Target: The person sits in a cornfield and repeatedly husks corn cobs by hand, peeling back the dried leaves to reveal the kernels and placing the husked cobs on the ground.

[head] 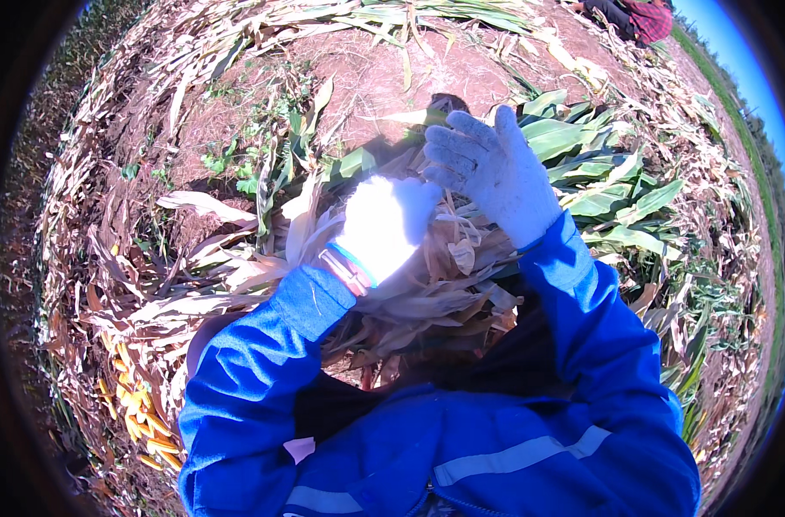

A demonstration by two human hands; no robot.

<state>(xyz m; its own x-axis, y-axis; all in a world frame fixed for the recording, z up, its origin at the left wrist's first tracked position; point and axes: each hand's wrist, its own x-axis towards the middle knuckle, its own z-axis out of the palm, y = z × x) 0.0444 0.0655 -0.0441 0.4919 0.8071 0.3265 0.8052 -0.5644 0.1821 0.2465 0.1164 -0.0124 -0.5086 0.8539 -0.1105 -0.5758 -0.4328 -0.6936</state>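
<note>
My left hand (389, 223), in a glaring white work glove, is raised over dry corn husks (431, 291); glare hides its fingers, and whether it holds anything is unclear. Just right of it is my right hand (489, 171), in a white knit glove, with fingers apart and nothing seen in it. Cut corn stalks with green leaves (593, 187) lie beyond and to the right of that hand. Both arms wear blue sleeves, and a band circles my left wrist.
Husked yellow corn cobs (137, 407) lie in a pile at the lower left. Dry stalks and leaves (205, 39) arc across the far ground around bare soil (476, 71). Another person in a red checked top (651, 22) is at the upper right. Green weeds (237, 168) grow at the left.
</note>
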